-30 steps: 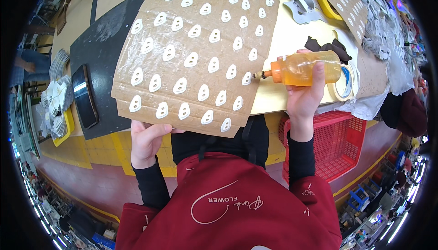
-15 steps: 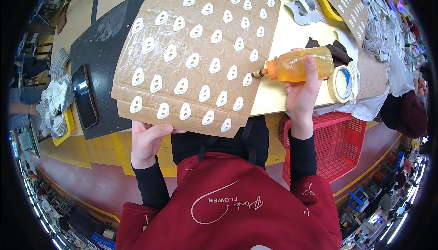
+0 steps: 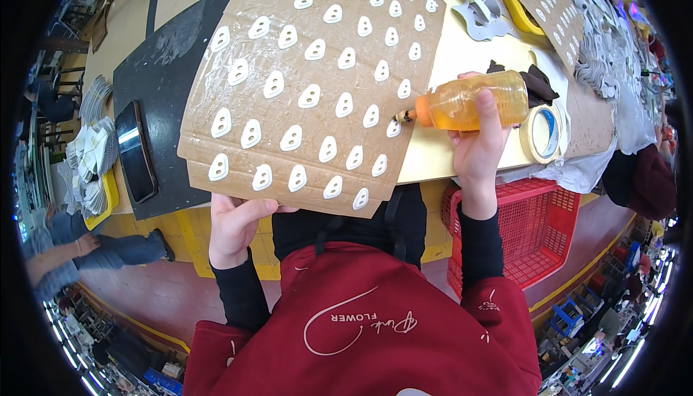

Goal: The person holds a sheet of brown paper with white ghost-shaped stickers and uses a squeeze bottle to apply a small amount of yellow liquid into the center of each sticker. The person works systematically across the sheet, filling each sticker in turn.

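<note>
Aisle at far left: A passer-by in blue jeans (image 3: 119, 250) had come into fuller view over the last half-second, below the brown tabletop (image 3: 123, 17); this appeared to have no bearing on the work in hand.
Dark mat: A black smartphone (image 3: 136, 154) lay on the flat black mat (image 3: 173, 71), just left of the work.
Left hand (image 3: 234, 226): The thumb lay over the near edge of the glossy brown paper-like sheet (image 3: 325, 71), the fingers mostly hidden beneath, the two closed together on that edge; the grip matched that of a second ago.
Brown sheet: It lay across the tabletop with its near edge overhanging, bearing rows of small white two-holed pieces.
White piece at the nozzle: The small rounded white two-holed piece (image 3: 393, 129) sat near the sheet's right edge.
Dark-tipped nozzle (image 3: 401, 116): Its tip had shifted slightly left to that piece's upper edge, suggesting work there was in progress; contact and any flow of liquid could not be told.
Right hand (image 3: 482, 150): Thumb and fingers were clamped around the clear plastic squeeze bottle of amber liquid (image 3: 455, 103), its orange cap pointing left.
Right of the bottle: A cream roll of tape (image 3: 529, 135) lay near the hand.
</note>
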Motion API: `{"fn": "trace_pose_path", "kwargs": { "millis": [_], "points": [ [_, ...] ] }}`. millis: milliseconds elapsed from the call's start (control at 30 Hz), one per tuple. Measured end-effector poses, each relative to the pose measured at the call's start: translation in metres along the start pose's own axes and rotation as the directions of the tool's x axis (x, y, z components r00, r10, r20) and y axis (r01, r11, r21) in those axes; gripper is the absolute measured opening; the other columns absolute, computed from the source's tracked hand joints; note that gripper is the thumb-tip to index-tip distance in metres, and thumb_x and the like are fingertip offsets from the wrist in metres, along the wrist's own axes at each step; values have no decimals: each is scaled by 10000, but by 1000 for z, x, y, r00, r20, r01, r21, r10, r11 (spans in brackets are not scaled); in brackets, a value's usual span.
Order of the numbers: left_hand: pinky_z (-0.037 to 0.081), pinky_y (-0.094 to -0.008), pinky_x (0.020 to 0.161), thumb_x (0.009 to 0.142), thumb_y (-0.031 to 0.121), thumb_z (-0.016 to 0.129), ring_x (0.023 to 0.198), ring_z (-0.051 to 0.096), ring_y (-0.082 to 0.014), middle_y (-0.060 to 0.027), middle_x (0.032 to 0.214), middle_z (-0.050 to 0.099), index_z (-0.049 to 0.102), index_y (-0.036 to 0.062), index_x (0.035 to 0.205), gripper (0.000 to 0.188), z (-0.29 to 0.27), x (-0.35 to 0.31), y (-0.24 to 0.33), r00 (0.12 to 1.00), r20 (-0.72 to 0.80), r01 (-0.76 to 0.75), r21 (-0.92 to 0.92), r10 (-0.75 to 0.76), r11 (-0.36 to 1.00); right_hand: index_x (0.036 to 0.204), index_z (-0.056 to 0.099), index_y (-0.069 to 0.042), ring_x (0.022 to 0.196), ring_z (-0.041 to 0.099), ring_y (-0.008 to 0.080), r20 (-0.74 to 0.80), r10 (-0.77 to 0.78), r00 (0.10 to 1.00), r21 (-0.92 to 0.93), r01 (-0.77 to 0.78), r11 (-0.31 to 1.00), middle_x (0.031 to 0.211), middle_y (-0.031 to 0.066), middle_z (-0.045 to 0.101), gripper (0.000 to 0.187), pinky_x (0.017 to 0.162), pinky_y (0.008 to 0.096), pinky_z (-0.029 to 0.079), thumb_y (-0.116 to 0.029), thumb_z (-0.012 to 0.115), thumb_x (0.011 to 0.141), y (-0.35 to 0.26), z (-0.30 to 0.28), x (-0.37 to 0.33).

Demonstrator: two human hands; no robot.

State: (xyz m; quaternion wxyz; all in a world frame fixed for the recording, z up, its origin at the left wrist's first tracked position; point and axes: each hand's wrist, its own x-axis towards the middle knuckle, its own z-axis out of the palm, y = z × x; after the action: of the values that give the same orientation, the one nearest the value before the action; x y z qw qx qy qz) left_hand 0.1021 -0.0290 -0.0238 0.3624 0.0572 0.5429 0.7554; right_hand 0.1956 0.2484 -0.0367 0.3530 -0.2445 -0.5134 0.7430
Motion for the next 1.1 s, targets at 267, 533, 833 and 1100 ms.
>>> {"fn": "trace_pose_path", "kwargs": {
  "millis": [267, 533, 833, 1100],
  "points": [
    [550, -368, 647, 665, -45, 561, 810, 611, -297, -206, 1005, 560, 348, -55, 1192, 569, 6, -3, 1, 999, -43, 10, 63, -8, 998, 1008, 516, -2, 753, 571, 122, 202, -243, 949, -178, 279, 944, 916, 83, 570, 363, 614, 239, 476, -128, 698, 721, -2, -4, -7],
    [543, -386, 702, 693, -82, 539, 898, 593, -309, -221, 1040, 549, 355, -79, 1183, 523, 4, -4, 4, 999, 44, 17, 40, -19, 999, 1016, 504, 19, 859, 592, 170, 465, -152, 872, -217, 279, 935, 972, 97, 564, 478, 728, 279, 487, -98, 771, 638, -10, -6, -16],
    [549, -392, 696, 692, -74, 540, 921, 585, -312, -221, 1076, 529, 331, -70, 1203, 552, 4, -3, 3, 999, 25, 28, 24, -28, 999, 1069, 449, -7, 716, 608, 198, 115, -36, 993, 198, 13, 980, 870, 106, 572, 564, 624, 288, 511, -438, 625, 751, -16, -7, -12],
    [555, -399, 699, 694, -73, 542, 954, 571, -325, -214, 1105, 505, 295, -52, 1232, 593, -1, 0, 0, 1000, 8, 22, -1, -22, 1000, 1064, 439, -32, 726, 586, 195, 355, 128, 926, 624, -337, 705, 882, 99, 551, 573, 432, 220, 435, -551, 463, 822, -21, -23, 10]
  ]
}}
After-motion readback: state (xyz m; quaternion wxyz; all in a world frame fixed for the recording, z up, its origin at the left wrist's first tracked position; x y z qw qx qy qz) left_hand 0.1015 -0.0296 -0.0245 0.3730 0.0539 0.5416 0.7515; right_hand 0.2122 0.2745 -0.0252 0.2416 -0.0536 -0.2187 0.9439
